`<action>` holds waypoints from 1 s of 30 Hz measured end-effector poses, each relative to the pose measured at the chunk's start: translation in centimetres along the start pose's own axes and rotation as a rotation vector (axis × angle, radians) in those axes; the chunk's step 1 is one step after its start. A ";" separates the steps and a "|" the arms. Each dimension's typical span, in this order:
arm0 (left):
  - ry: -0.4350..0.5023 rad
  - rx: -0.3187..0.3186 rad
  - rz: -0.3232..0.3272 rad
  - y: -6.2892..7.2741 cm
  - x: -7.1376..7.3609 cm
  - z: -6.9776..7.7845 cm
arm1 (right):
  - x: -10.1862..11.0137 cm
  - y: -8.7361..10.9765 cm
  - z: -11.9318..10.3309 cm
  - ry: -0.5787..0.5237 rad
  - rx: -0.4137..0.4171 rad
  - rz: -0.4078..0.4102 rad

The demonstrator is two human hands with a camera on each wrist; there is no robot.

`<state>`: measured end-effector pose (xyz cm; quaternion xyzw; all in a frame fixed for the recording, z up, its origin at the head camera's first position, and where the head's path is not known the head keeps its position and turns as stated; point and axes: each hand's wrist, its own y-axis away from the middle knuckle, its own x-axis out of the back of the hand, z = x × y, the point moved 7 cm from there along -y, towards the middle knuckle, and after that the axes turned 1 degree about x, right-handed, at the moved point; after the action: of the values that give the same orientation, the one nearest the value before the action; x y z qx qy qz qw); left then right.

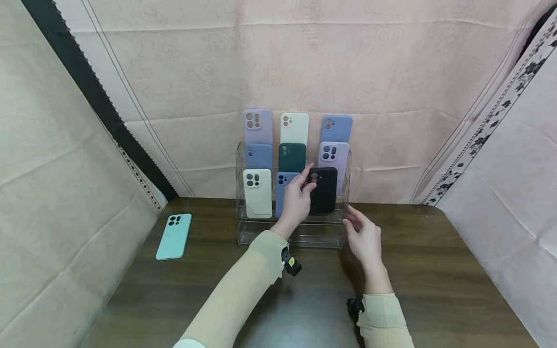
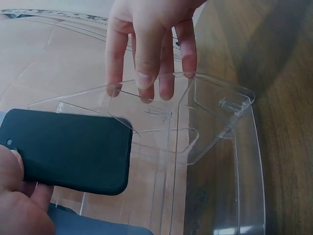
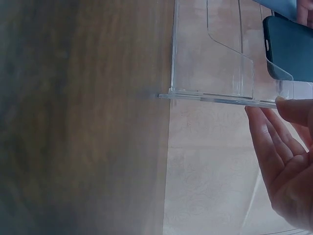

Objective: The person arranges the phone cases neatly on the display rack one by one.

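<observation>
My left hand (image 1: 296, 203) pinches a black phone case (image 1: 324, 195) by its left edge, at the right end of the front row of a clear tiered rack (image 1: 256, 235). In the left wrist view the case (image 2: 73, 152) stands out from the rack, its lower end inside the clear walls. My right hand (image 1: 364, 239) grips the rack's right side panel, thumb on the inner face and fingers outside, as the right wrist view shows. Beside the black case, a blue phone case (image 1: 280, 193) is partly covered by my left hand.
Further left in the front row stands a white case (image 1: 258, 193). Behind are a dark green case (image 1: 292, 157), a lilac case (image 1: 334, 154) and several others in blue, lilac and white. A mint phone case (image 1: 174, 237) lies on the wooden table (image 1: 209, 285). Cloth walls (image 1: 196, 72) enclose it.
</observation>
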<state>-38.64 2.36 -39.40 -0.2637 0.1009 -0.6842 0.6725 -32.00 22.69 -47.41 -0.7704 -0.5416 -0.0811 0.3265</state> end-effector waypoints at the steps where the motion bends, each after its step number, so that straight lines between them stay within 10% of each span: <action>1: 0.007 -0.002 0.006 0.0 0.0 0.1 | 0.0 0.0 0.0 0.000 -0.003 -0.003; 30: -0.071 0.152 -0.070 0.9 -2.7 -1.4 | 0.1 0.2 -0.8 0.013 0.014 -0.004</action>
<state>-38.64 4.57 -41.63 -0.2392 0.0154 -0.7033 0.6693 -31.62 22.32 -46.80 -0.7666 -0.5414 -0.0829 0.3352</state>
